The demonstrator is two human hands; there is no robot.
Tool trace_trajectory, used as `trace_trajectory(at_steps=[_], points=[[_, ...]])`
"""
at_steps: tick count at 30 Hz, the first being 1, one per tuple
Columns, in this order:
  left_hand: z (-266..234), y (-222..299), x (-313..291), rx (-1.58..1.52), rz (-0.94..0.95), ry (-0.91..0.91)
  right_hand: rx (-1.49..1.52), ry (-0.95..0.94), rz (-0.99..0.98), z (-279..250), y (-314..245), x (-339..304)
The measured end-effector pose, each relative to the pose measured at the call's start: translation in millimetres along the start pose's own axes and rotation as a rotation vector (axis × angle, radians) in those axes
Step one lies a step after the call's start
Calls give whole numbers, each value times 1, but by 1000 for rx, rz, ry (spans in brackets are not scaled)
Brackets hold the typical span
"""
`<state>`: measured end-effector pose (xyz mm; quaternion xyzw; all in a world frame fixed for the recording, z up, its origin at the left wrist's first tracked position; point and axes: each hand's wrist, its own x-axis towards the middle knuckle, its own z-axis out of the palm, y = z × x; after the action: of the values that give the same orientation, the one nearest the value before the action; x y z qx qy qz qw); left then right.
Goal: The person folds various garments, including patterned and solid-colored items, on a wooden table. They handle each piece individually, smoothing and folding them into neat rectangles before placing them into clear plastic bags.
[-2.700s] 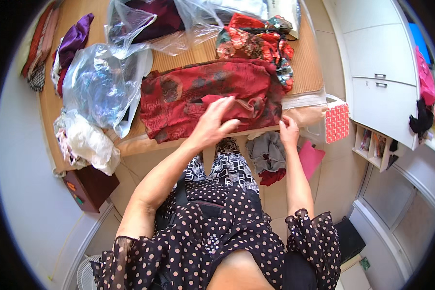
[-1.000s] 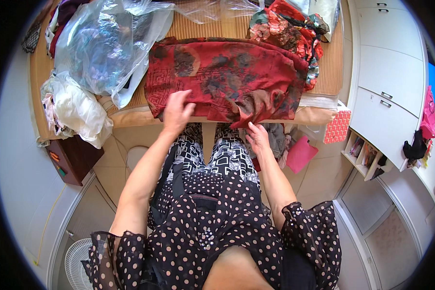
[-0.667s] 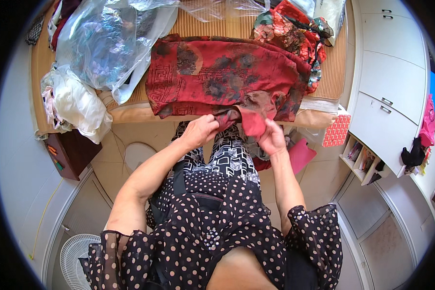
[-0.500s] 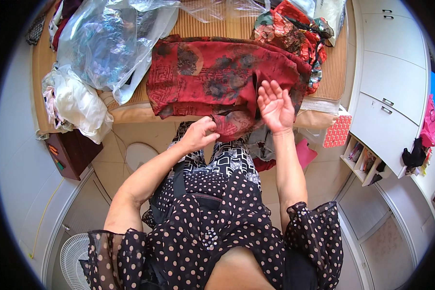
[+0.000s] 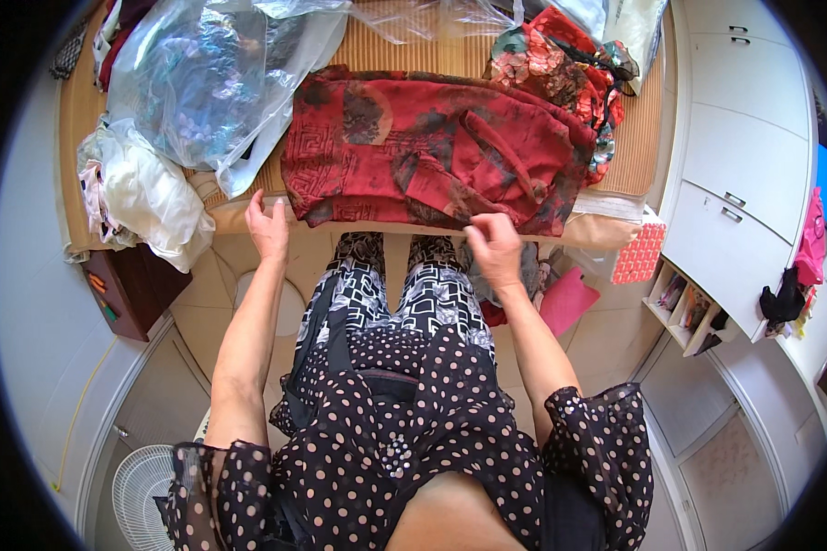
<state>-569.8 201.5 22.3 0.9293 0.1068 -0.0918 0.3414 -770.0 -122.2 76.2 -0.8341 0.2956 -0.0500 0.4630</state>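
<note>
A red garment with dark floral and key-fret patterns lies folded across the mat-covered bed, its near edge along the bed's front. A loose flap or strip of the same cloth lies over its right half. My right hand has curled fingers at the near edge, right of the middle, and appears to pinch the cloth; the fingertips are partly hidden. Just off the garment's lower left corner, my left hand is open with fingers apart, at the bed edge, holding nothing.
Clear plastic bags with clothes cover the far left, with a white bag below them. A red floral garment lies at the far right. White cabinets line the right, a white fan stands lower left.
My left hand has let go of the near edge and moved left. The right hand has turned over and come down to the near edge. The cloth's lower part now lies folded up onto the garment.
</note>
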Motion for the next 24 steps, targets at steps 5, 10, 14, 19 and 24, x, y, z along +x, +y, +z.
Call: trace_trajectory(at_steps=[5,10,14,19,24], points=[[14,-21,18,-26,-100,-32,-492,-22,-144,36,18,24],[21,-16,31,-17,-120,-141,286,183,377,-7,45,65],[20,-11,39,-65,-148,-232,308,620,265,-34,30,85],[18,58,26,-666,-336,-636,363,334,280,-16,42,45],[19,178,-37,-744,-176,-823,627,255,542,-21,38,6]])
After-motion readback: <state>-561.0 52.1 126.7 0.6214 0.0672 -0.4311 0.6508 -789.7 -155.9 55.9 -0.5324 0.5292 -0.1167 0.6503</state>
